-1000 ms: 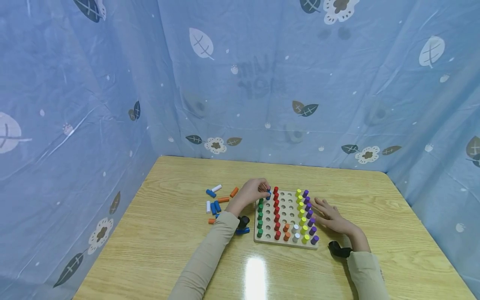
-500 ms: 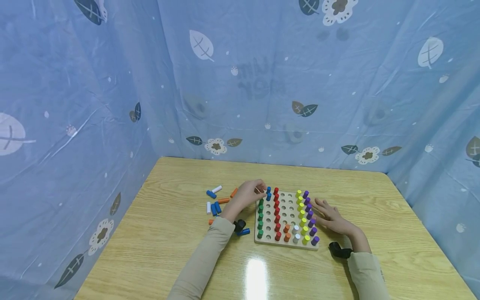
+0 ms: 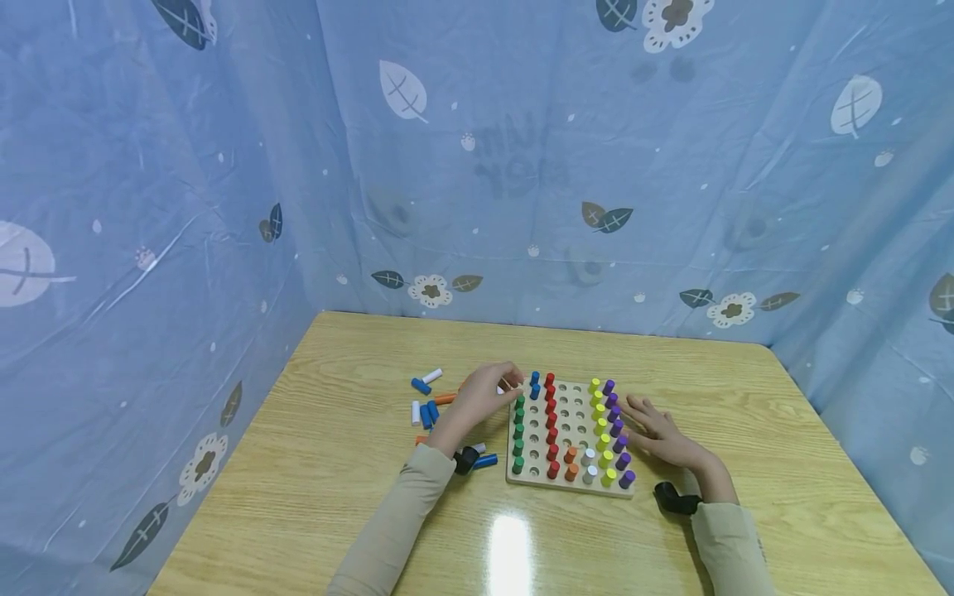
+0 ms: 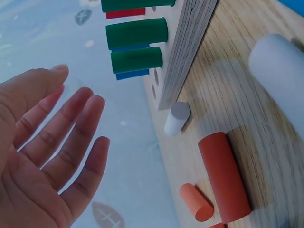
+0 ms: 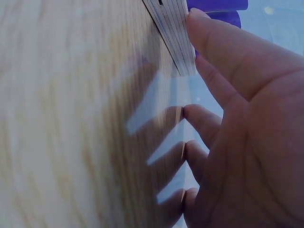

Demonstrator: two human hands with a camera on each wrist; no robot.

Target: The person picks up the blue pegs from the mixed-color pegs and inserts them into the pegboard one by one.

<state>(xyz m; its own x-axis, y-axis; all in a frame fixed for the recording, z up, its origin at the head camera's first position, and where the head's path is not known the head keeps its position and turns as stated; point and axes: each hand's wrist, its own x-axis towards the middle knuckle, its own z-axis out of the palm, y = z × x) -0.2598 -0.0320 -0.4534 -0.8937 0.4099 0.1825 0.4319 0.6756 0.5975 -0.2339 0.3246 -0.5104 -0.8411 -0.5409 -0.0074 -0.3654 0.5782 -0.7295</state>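
Note:
A wooden peg board (image 3: 570, 483) holds columns of green, red, yellow and purple pegs, with two blue pegs (image 3: 535, 385) at the far end of the second column. My left hand (image 3: 483, 396) hovers beside the board's far left corner; in the left wrist view the fingers of that hand (image 4: 57, 147) are relaxed and apart, holding nothing. Resting on the table at the board's right edge, my right hand (image 3: 663, 434) has its fingers spread, and in the right wrist view its thumb lies against the board's side (image 5: 173, 28).
Loose pegs lie left of the board: blue (image 3: 421, 386), white (image 3: 416, 412) and orange (image 3: 445, 399) ones, some partly under my left arm. A patterned blue curtain (image 3: 522, 207) stands behind the wooden table (image 3: 358, 372).
My left hand has let go of the blue peg, which stands in the board, and has moved left off the board's corner. My right hand has stayed in place.

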